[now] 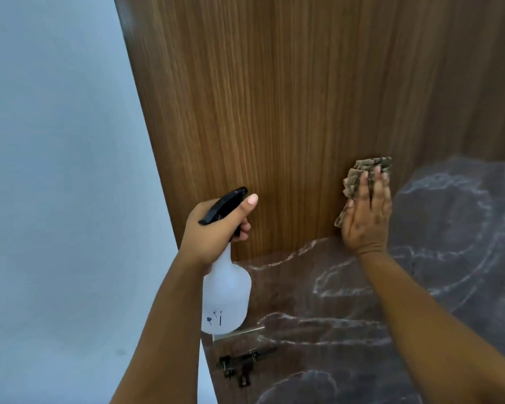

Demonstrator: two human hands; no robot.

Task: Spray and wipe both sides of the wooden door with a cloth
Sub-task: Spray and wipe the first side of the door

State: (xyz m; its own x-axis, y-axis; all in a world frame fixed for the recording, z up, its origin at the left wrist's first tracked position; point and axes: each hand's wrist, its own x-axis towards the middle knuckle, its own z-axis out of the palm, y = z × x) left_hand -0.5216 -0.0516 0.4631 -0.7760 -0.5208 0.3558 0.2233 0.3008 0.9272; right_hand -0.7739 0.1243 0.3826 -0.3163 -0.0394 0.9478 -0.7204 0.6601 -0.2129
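Head view: wipe step in hand. Right hand (365,212), fingers straight, presses the cloth (362,182) flat on the door (274,97), low near the floor (347,330). Left hand (216,228) grips the spray bottle (226,298) at the neck, nozzle towards the door. Likely next: sweep the cloth across the bottom strip, respray as needed. Dark marks on the bottle, unreadable; no brand.

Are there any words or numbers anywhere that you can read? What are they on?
No readable words or numbers anywhere.
Spray bottle in the left hand: a few dark blue marks low on its side, too small and smudged to read.
Wooden door, cloth under the right hand, wall: no text.
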